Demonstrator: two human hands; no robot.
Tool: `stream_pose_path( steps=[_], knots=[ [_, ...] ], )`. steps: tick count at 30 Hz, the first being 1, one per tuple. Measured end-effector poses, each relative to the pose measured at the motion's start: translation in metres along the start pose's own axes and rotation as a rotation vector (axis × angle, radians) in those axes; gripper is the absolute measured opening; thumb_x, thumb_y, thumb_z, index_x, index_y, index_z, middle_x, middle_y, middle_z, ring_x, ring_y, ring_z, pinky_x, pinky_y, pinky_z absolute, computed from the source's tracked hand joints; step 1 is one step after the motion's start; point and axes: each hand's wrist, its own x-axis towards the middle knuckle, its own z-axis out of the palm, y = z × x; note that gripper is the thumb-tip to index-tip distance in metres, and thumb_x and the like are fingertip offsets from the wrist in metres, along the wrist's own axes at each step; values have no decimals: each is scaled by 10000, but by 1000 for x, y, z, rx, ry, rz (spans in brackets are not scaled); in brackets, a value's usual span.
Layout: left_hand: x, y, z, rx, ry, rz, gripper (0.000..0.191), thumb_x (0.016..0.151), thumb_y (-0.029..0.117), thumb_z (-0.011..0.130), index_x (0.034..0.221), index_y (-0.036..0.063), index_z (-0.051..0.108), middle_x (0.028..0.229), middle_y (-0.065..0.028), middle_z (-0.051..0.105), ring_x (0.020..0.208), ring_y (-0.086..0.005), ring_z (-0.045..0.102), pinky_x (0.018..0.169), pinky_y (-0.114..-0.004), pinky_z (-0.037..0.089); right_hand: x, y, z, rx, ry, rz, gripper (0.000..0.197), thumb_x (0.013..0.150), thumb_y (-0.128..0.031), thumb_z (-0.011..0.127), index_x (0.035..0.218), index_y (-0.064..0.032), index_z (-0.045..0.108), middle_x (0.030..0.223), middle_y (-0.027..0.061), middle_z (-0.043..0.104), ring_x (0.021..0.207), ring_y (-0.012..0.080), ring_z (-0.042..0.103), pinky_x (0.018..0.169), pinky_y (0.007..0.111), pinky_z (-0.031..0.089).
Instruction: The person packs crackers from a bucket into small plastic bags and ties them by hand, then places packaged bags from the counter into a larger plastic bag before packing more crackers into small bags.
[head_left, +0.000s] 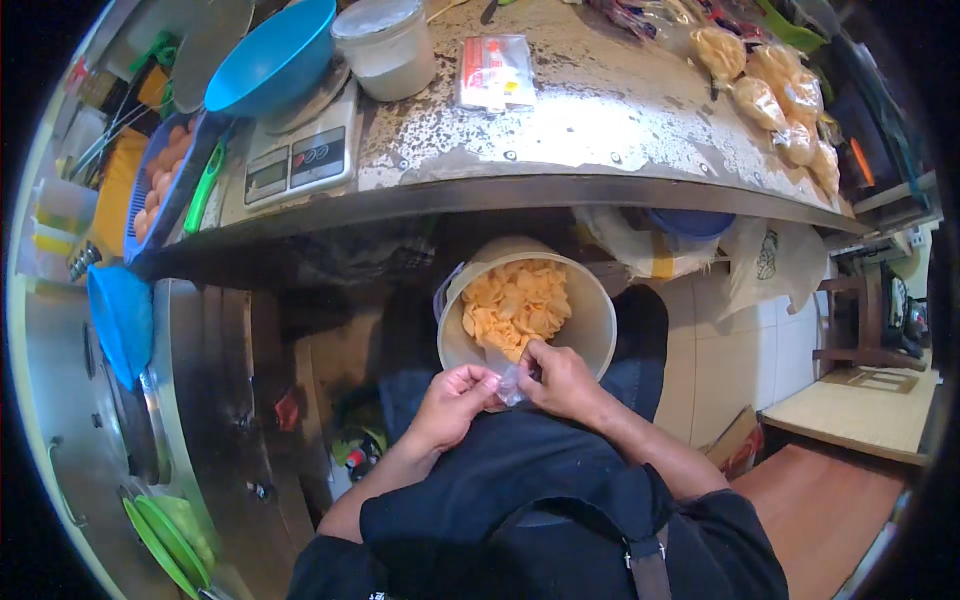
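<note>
My left hand (455, 405) pinches one side of a small clear plastic bag (511, 387) between thumb and fingers. On the other side of the bag, my right hand (559, 375) grips its edge with bent fingers. Both hands are at the near rim of a deep pale bucket (604, 322), which stands between my knees. Orange crisps (517, 300) lie inside the bucket, just beyond the bag. Whether the bag holds anything cannot be told.
Above the bucket runs the worktop's edge (525, 187). On it are a kitchen scale (300, 165), a blue bowl (274, 60), a lidded plastic tub (386, 52), a pack of plastic bags (496, 73), filled clear bags (795, 90) and a basket of eggs (161, 172).
</note>
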Motion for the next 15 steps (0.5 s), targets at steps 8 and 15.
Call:
stream_pose_path(
  steps=[8,15],
  knots=[
    [1,8,11,240,26,104,103,915,90,621,954,14,564,884,-52,616,797,-121,606,720,-269,510,12,21,-19,47,-81,97,205,722,-171,756,809,-50,616,754,135,666,758,295,671,685,395,519],
    [7,5,11,770,140,131,152,934,155,611,925,14,557,750,-17,600,669,-73,561,583,-242,461,66,23,-38,-568,-436,109,428,665,-231,820,1022,-65,653,931,153,697,902,279,682,776,405,530]
  ],
)
